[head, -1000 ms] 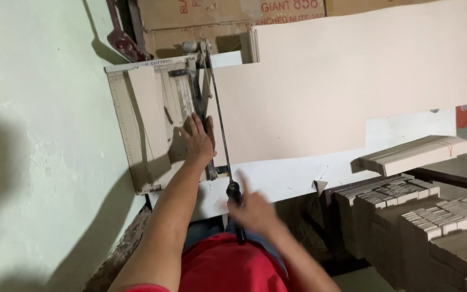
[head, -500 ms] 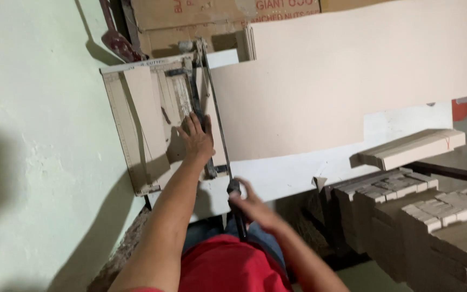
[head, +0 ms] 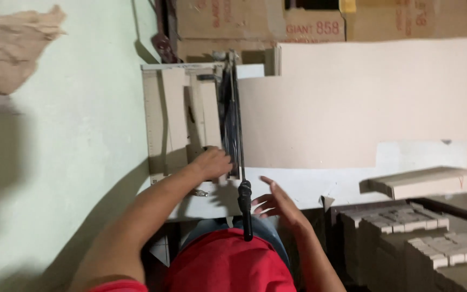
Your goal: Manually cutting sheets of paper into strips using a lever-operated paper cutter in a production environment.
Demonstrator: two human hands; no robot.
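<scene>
Head view: our left hand (head: 212, 162) presses flat, fingers spread, on the cardboard strip (head: 210, 116) on the cutter bed (head: 155, 124), just left of the blade (head: 232, 108). Our right hand (head: 274, 201) hangs open beside the black handle (head: 246, 208), holding nothing. Large board (head: 363, 103) lies right of the blade.

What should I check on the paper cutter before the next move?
1. Left hand flat on the cut strips, left of the blade arm: ok.
2. Right hand off the black handle, fingers spread beside it: not ok if a cut follows.
3. Blade arm lowered along the cutter bed: ok.
4. Large cardboard sheet squared against the bed: cannot tell.
5. Left fingers clear of the blade edge: cannot tell.
</scene>
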